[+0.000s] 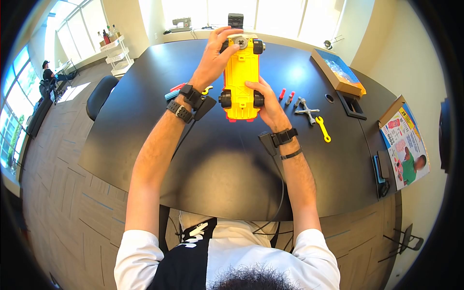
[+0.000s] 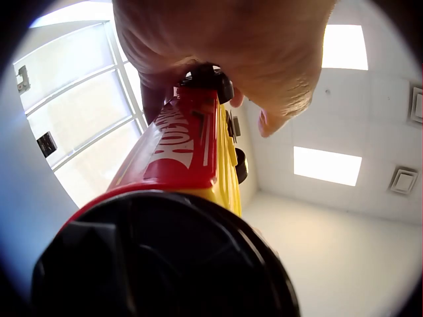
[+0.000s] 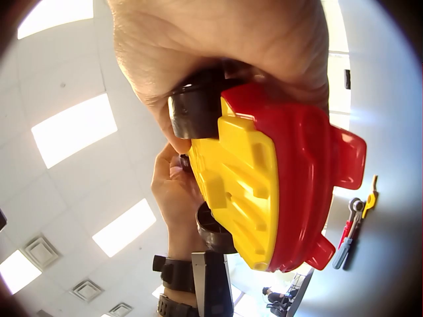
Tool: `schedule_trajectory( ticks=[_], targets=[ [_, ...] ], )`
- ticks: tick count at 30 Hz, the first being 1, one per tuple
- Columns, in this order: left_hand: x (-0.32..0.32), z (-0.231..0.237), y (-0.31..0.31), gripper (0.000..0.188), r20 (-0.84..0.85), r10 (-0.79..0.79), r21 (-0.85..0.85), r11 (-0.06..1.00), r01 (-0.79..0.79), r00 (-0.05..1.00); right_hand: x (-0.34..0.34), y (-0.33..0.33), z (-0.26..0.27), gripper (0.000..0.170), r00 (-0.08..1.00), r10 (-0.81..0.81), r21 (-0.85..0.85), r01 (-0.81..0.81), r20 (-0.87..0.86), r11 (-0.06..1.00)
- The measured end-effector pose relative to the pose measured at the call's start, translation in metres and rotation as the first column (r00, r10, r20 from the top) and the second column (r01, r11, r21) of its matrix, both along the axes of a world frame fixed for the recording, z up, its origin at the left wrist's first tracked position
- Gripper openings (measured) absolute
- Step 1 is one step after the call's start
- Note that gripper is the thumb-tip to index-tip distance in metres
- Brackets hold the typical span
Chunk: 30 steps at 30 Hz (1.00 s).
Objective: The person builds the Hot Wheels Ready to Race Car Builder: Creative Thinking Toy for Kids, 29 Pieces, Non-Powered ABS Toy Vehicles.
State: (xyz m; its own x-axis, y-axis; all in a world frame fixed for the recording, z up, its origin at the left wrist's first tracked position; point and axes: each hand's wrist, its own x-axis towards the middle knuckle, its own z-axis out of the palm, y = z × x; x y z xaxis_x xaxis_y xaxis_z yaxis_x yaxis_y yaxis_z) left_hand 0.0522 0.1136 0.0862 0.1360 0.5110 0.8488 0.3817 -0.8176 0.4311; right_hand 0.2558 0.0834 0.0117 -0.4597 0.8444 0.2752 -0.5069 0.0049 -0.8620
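A red and yellow toy car [image 1: 241,77] is held up over the table, its yellow underside facing the head camera and its black wheels [image 1: 225,99] showing at the sides. With the left hand [image 1: 212,60] I hold its far end; the thumb lies at a grey round piece [image 1: 239,42] on the underside. My right hand [image 1: 271,106] grips the near right side, thumb across the yellow base. In the left wrist view, white lettering shows on the car's red side [image 2: 173,142], and a large black wheel [image 2: 158,257] fills the foreground. The right fingertips are hidden behind the body.
Right of the car, the black table [image 1: 217,169] bears red-tipped pieces [image 1: 282,94], a grey cross-shaped wrench [image 1: 306,112] and a yellow wrench [image 1: 323,129]. Farther right are an open box [image 1: 338,87], a black tray [image 1: 352,106] and a printed box [image 1: 403,145]. More tools lie behind the left wrist.
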Motion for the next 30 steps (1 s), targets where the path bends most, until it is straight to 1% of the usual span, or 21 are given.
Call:
schedule_trajectory(
  ticks=[1, 2, 4, 5, 7, 11, 12, 13, 14, 15, 16, 20, 22, 23, 25, 26, 28, 30],
  targets=[
    [0.003, 0.003, -0.006, 0.037, 0.102, -0.069, -0.102, 0.992, 0.079, 0.992, 0.000, 0.000, 0.000, 0.055, 1.000, -0.002, 0.002, 0.002, 0.002, 1.000],
    [0.003, 0.002, -0.006, 0.037, 0.102, -0.069, -0.102, 0.992, 0.079, 0.992, 0.000, 0.000, 0.000, 0.055, 1.000, -0.002, 0.002, 0.002, 0.002, 1.000],
    [0.002, -0.003, 0.000, 0.041, 0.015, 0.008, -0.096, 0.995, -0.006, 1.000, 0.000, 0.000, 0.000, 0.055, 1.000, 0.006, -0.001, -0.006, -0.004, 1.000],
    [0.000, -0.004, 0.003, 0.041, 0.015, 0.007, -0.097, 0.995, -0.005, 1.000, 0.000, 0.000, 0.000, 0.055, 1.000, 0.005, -0.002, -0.005, -0.004, 1.000],
    [-0.003, -0.003, 0.007, 0.041, -0.063, 0.029, 0.032, 0.999, -0.027, 0.998, 0.000, 0.001, -0.002, 0.055, 1.000, -0.008, -0.009, 0.008, 0.007, 1.000],
    [-0.001, 0.002, -0.002, 0.039, -0.029, -0.032, 0.017, 0.999, 0.033, 0.999, 0.000, 0.001, 0.000, 0.056, 1.000, -0.005, -0.009, 0.005, 0.011, 1.000],
    [0.003, 0.001, -0.007, 0.037, 0.091, -0.100, -0.160, 0.981, 0.114, 0.991, 0.000, 0.000, 0.000, 0.056, 1.000, -0.002, -0.009, 0.002, 0.009, 1.000],
    [0.006, 0.001, -0.011, 0.036, 0.219, -0.144, -0.320, 0.924, 0.210, 0.965, 0.000, -0.001, 0.001, 0.056, 1.000, 0.000, -0.009, 0.000, 0.006, 1.000],
    [0.005, 0.001, -0.009, 0.036, 0.219, -0.144, -0.322, 0.923, 0.211, 0.965, 0.000, -0.002, 0.002, 0.056, 1.000, 0.000, -0.011, 0.000, 0.006, 1.000],
    [0.002, -0.001, -0.004, 0.036, 0.102, -0.068, -0.176, 0.981, 0.085, 0.992, 0.000, -0.004, 0.003, 0.056, 1.000, 0.000, -0.008, 0.000, 0.011, 1.000],
    [0.000, -0.003, 0.001, 0.037, -0.002, 0.028, -0.010, 1.000, -0.028, 1.000, 0.000, -0.004, 0.003, 0.056, 1.000, -0.001, -0.004, 0.001, 0.015, 1.000],
    [-0.003, -0.006, 0.008, 0.037, 0.017, -0.016, -0.027, 1.000, 0.016, 1.000, 0.000, 0.000, 0.000, 0.055, 0.999, 0.017, -0.007, -0.017, 0.033, 1.000],
    [0.004, -0.002, -0.008, 0.033, 0.179, -0.051, -0.260, 0.961, 0.098, 0.983, 0.000, 0.000, 0.000, 0.054, 0.999, 0.032, -0.028, -0.031, 0.036, 0.999],
    [0.003, -0.002, -0.007, 0.033, 0.179, -0.051, -0.261, 0.960, 0.097, 0.983, -0.001, -0.001, 0.000, 0.054, 0.999, 0.032, -0.029, -0.031, 0.036, 0.999],
    [-0.001, -0.005, 0.000, 0.037, 0.003, 0.069, -0.069, 0.995, -0.068, 0.998, -0.001, -0.004, 0.003, 0.054, 0.999, 0.029, -0.003, -0.029, 0.040, 1.000],
    [-0.003, -0.007, 0.004, 0.037, 0.003, 0.068, -0.070, 0.995, -0.067, 0.998, 0.000, -0.003, 0.002, 0.054, 0.999, 0.028, -0.004, -0.028, 0.040, 1.000],
    [-0.005, -0.010, 0.009, 0.036, -0.038, 0.062, 0.010, 0.998, -0.061, 0.997, 0.001, -0.002, 0.001, 0.054, 0.997, 0.029, -0.033, -0.026, 0.077, 0.999],
    [-0.006, -0.011, 0.011, 0.037, -0.024, 0.049, 0.012, 0.999, -0.049, 0.999, 0.002, -0.001, 0.001, 0.053, 0.996, 0.030, -0.027, -0.028, 0.084, 0.999]
  ],
)
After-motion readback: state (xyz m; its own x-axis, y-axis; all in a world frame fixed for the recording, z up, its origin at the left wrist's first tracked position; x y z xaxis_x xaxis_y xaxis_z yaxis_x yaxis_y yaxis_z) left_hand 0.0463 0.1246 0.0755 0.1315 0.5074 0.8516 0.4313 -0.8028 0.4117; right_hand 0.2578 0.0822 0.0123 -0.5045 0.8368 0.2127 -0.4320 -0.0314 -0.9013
